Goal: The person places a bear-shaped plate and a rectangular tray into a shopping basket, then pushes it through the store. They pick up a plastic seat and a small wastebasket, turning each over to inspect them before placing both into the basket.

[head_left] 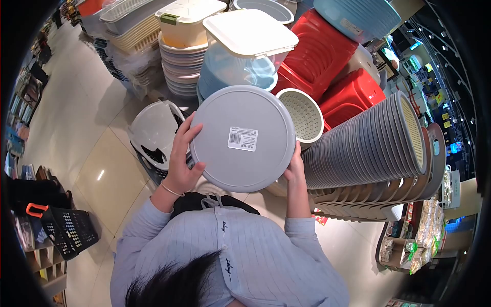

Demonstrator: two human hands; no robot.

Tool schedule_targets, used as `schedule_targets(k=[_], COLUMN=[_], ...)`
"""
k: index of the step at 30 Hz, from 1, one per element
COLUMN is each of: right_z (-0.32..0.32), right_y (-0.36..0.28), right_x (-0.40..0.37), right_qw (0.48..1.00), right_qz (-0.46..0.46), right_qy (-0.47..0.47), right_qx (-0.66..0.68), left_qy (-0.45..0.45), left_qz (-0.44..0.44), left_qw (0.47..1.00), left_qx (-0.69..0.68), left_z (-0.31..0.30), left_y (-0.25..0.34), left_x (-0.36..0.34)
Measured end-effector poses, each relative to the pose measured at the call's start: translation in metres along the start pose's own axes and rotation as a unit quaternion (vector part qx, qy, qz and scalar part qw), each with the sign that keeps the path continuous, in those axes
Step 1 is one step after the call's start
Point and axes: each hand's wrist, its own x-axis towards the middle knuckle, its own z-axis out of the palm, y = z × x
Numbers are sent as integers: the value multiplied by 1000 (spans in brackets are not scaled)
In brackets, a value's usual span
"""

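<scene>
A round grey plastic lid-like piece (220, 112) with a raised rim is held up in front of my chest. A white barcode label (243, 138) sits near the middle of the face turned toward me; its far side is hidden. My left hand (181, 161) grips the left edge, with fingers on the rim and the thumb below them. On the right edge, my right hand (295, 165) is closed, its fingers mostly hidden behind the piece. Just beyond that hand is a pale perforated basket (300, 115).
Grey bins (358, 148) lie nested on their side at right. Red plastic stools (319, 51), a lidded clear box (250, 33) and stacked basins (180, 66) stand ahead. A white basin (153, 128) is low at left. A black shopping basket (69, 230) is farther left.
</scene>
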Motion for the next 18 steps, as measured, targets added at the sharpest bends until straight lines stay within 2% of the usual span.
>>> schedule_targets(k=[4, 6, 10, 12, 13, 14, 15, 16, 18], right_z=[7, 4, 15, 10, 13, 13, 17, 22, 28], right_y=[-1, -1, -6, -8, -17, -19, -24, -29, -34], right_x=[-8, -7, -26, -24, -30, -31, -36, -43, -56], right_qw=[1000, 999, 999, 992, 975, 968, 966, 963, 955], right_qz=[15, 29, 0, -95, -191, -225, -242, -258, -269], right_qy=[11, -33, -39, -80, -110, -95, -85, -74, -122], right_qx=[7, 9, -8, 25, 39, 52, 42, 32, 3], left_qy=[6, 2, -1, 7, 6, 30, 52, 51, 88], left_qz=[-2, 2, 8, -58, -57, -140, -219, -219, -259], left_qw=[1000, 1000, 1000, 998, 998, 982, 935, 935, 870], left_qx=[-14, -4, 8, 34, 34, -122, -275, -275, -410], left_z=[0, -2, -6, -9, -10, -12, -12, -13, -12], left_y=[0, -1, -1, 0, -4, -12, -21, -30, -48], left_x=[-1, -2, -3, -2, -2, -2, -2, -3, -7])
